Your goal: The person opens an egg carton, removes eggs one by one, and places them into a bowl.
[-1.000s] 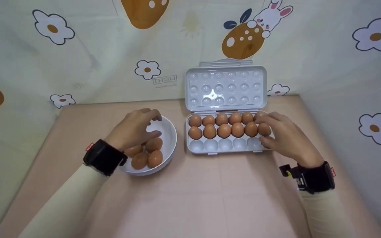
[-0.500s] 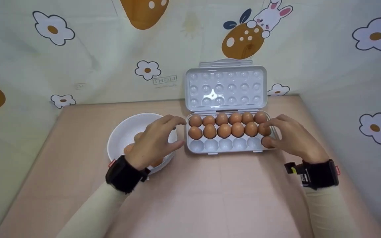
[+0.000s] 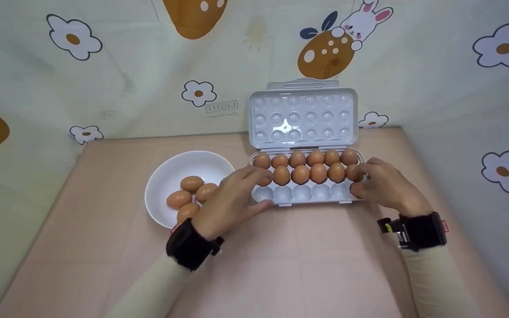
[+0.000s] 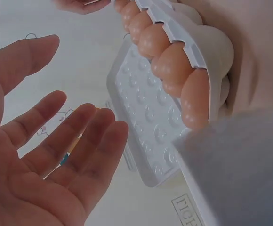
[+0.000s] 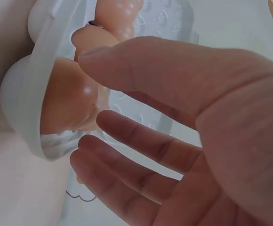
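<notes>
Two-handed, apparently loading carton (image 3: 302, 193) between spread left grip (image 3: 231, 198) and spread right grip (image 3: 388, 187); next, likely fetch egg (image 3: 191, 183) from leftward bowl (image 3: 157, 187)

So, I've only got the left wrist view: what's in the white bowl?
Observer: In the head view, four brown eggs show in the bowl; the left hand hides part of it.
Operator: And the near row of the egg carton?
Observer: Five empty cups, with one egg at the right end.
Operator: Is the right hand gripping anything?
Observer: Doesn't look so: the right wrist view shows its fingers extended, not curled round an egg.
</notes>
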